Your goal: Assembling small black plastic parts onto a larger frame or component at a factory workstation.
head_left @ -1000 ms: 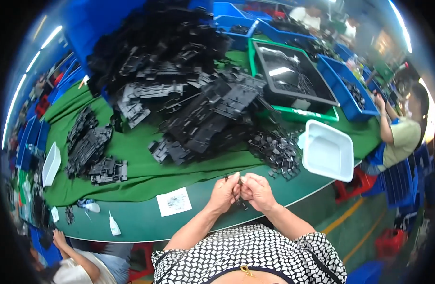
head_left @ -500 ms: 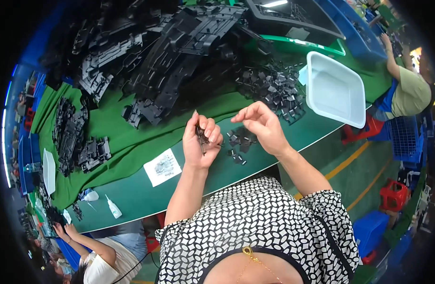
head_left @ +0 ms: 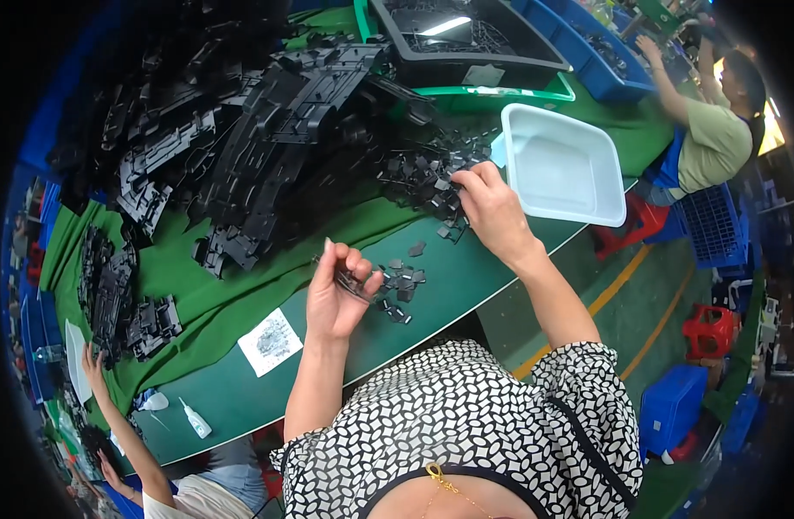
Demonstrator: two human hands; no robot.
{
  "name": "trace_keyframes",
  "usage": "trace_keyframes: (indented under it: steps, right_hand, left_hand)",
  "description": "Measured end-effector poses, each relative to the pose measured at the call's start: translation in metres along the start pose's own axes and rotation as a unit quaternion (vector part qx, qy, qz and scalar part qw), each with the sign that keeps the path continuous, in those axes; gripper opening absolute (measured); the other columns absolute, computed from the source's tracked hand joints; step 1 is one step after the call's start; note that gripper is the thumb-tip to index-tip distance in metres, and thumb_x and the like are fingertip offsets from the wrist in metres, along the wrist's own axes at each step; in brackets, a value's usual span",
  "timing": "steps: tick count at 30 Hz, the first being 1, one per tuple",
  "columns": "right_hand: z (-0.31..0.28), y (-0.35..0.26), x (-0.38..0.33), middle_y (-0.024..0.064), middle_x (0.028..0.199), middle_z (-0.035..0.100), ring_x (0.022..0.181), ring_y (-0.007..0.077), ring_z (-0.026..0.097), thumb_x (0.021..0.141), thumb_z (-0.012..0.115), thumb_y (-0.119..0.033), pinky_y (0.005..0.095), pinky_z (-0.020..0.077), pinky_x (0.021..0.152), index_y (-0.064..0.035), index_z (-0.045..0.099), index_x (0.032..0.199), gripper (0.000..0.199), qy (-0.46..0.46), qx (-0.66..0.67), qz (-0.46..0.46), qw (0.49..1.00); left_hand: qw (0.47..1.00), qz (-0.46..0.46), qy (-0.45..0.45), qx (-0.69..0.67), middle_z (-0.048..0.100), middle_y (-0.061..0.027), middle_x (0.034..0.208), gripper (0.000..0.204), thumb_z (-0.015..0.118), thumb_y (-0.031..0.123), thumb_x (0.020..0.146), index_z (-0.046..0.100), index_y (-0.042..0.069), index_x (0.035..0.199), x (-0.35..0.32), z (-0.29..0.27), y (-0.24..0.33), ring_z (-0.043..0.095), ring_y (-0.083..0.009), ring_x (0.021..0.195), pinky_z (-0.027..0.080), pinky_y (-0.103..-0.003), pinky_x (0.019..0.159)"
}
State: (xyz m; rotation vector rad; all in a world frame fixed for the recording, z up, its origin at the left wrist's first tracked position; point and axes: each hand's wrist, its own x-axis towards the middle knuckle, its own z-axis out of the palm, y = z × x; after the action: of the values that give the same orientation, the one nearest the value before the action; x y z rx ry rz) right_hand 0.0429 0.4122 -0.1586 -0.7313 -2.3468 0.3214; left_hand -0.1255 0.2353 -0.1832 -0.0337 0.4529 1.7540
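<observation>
My left hand (head_left: 335, 294) is raised over the front of the table, its fingers curled round small black plastic pieces (head_left: 352, 285). My right hand (head_left: 498, 212) reaches to the edge of a pile of small black plastic clips (head_left: 427, 177). Its thumb and fingertips are pinched together there; what lies between them is too small to make out. Beside my left hand, several loose black pieces (head_left: 403, 281) lie scattered on the green tabletop (head_left: 445, 281).
Large black plastic panels (head_left: 267, 121) are heaped at the back left on green cloth. A white tub (head_left: 566, 164) stands right of my right hand. White paper (head_left: 271, 342) and a small bottle (head_left: 195, 419) lie left. Co-workers' arms (head_left: 124, 415) appear at the left and far right (head_left: 669, 86).
My right hand has moved from near my left hand to the clip pile. My left hand still grips its pieces. The view has shifted, and the left co-worker's arm now stretches toward a white tray.
</observation>
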Motion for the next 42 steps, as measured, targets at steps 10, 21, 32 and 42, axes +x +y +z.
trace_keyframes:
  steps: [10, 21, 32, 42]
  right_hand:
    - [-0.014, -0.007, 0.02, -0.0012, 0.069, 0.057, 0.059, 0.0022, 0.048, 0.079, 0.062, -0.007, 0.0152, 0.0356, 0.05, 0.0, 0.062, 0.086, 0.009, 0.105, 0.511, 0.266, 0.81]
    - [-0.027, -0.027, 0.04, -0.0018, 0.078, 0.054, 0.063, 0.002, 0.045, 0.075, 0.066, -0.005, 0.0162, 0.0353, 0.054, -0.0005, 0.061, 0.077, 0.007, 0.088, 0.453, 0.147, 0.875]
    - [0.03, -0.086, 0.004, -0.0034, 0.07, 0.052, 0.063, 0.0033, 0.046, 0.081, 0.061, -0.012, 0.018, 0.0367, 0.056, -0.0028, 0.06, 0.074, 0.011, -0.255, 0.623, 0.287, 0.682]
    - [0.031, -0.083, -0.018, -0.0048, 0.06, 0.044, 0.052, 0.0029, 0.037, 0.092, 0.041, -0.037, 0.0171, 0.0296, 0.045, -0.0077, 0.051, 0.072, 0.036, -0.28, 0.503, 0.207, 0.791]
  left_hand:
    - [0.985, 0.027, 0.0, 0.172, 0.036, 0.0013, 0.053, 0.03, 0.044, 0.032, 0.091, 0.051, 0.007, 0.076, -0.004, 0.002, -0.011, 0.036, -0.0076, 0.043, 0.025, -0.019, 0.038]
    - [0.962, 0.068, 0.018, 0.263, 0.035, 0.0003, 0.053, 0.033, 0.045, 0.032, 0.091, 0.044, 0.007, 0.069, -0.005, -0.003, -0.009, 0.038, -0.0098, 0.046, 0.026, -0.021, 0.04]
    - [0.809, 0.161, 0.004, 0.566, 0.047, 0.0045, 0.061, 0.017, 0.055, 0.016, 0.086, 0.05, 0.003, 0.077, -0.006, -0.005, -0.02, 0.041, -0.0029, 0.053, 0.034, -0.018, 0.046]
    - [0.919, 0.111, 0.036, 0.377, 0.048, -0.001, 0.063, 0.029, 0.045, 0.031, 0.091, 0.049, 0.005, 0.078, -0.01, -0.001, -0.011, 0.044, -0.007, 0.048, 0.033, -0.018, 0.042]
